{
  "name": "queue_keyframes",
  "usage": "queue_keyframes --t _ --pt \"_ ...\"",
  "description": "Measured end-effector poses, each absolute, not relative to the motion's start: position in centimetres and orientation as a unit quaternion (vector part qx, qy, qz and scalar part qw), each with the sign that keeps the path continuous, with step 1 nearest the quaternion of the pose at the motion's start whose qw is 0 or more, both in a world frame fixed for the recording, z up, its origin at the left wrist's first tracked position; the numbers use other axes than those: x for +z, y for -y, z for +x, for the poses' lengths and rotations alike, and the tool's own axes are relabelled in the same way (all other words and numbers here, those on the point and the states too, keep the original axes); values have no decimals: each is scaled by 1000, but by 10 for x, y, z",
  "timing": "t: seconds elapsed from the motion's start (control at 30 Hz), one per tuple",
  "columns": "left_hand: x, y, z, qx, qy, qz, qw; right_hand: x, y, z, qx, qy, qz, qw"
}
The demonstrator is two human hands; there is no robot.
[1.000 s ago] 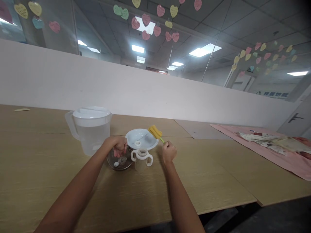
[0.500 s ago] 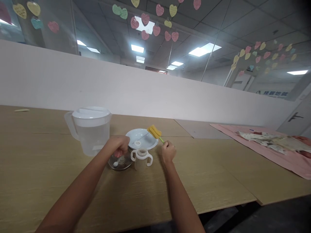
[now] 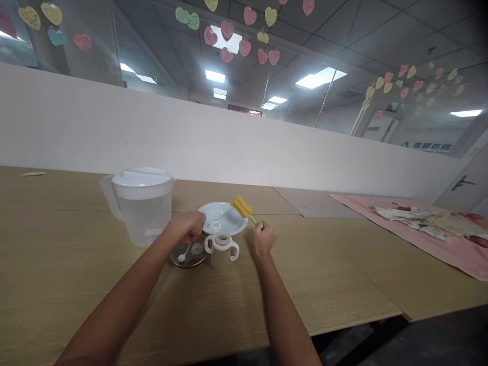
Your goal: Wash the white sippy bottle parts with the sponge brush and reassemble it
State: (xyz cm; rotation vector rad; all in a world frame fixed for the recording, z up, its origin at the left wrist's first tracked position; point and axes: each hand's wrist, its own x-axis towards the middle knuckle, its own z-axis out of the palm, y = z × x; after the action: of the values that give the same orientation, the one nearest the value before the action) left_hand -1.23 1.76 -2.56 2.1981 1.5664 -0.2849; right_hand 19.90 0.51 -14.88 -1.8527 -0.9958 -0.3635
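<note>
My right hand (image 3: pixel 265 238) is closed around the green handle of a yellow sponge bottle brush (image 3: pixel 241 206), whose head is raised over the right rim of a white bowl (image 3: pixel 238 227). My left hand (image 3: pixel 193 225) is curled above a shiny metal dish (image 3: pixel 189 264); its fingertips are hidden, so what they hold cannot be made out. A small white-tipped piece (image 3: pixel 182 257) and a small clear part (image 3: pixel 197 247) lie in that dish. Between my hands stands a two-handled baby bottle (image 3: pixel 221 252) without its top. A white ring-shaped part (image 3: pixel 215 225) rests in the bowl.
A lidded clear pitcher (image 3: pixel 147 213) of water stands left of my left hand. At the right, a pink cloth (image 3: pixel 430 249) carries crumpled fabric items (image 3: pixel 415 221). A low white wall (image 3: pixel 229 152) with glass above it runs behind the table (image 3: pixel 324 274).
My left hand has shifted slightly right and up over the metal dish, uncovering more of the small parts in it. My right hand and the brush stay nearly still.
</note>
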Motion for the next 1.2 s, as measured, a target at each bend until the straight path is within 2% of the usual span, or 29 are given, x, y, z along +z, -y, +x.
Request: queue_keyframes --t 0.23,0.4,0.53,0.7,0.83,1.03,1.2 --pt "-23 -14 -11 -78 -553 819 136 -149 -6 199 -147 406 -764 479" --pt "-25 -25 -6 18 -505 862 45 -149 -5 198 -147 407 -766 474" --pt "-45 -41 5 69 -476 877 -1 -148 -4 198 -149 412 -767 469" --pt "-79 -62 10 64 -462 884 33 -148 -4 197 -154 414 -769 461" --pt "-86 -70 8 75 -458 883 73 -149 -5 198 -157 416 -771 456" --pt "-63 -61 6 140 -414 889 136 -151 -5 199 -169 417 -770 453" --pt "-35 -43 7 296 -334 865 231 -152 -5 198 -182 422 -766 449"
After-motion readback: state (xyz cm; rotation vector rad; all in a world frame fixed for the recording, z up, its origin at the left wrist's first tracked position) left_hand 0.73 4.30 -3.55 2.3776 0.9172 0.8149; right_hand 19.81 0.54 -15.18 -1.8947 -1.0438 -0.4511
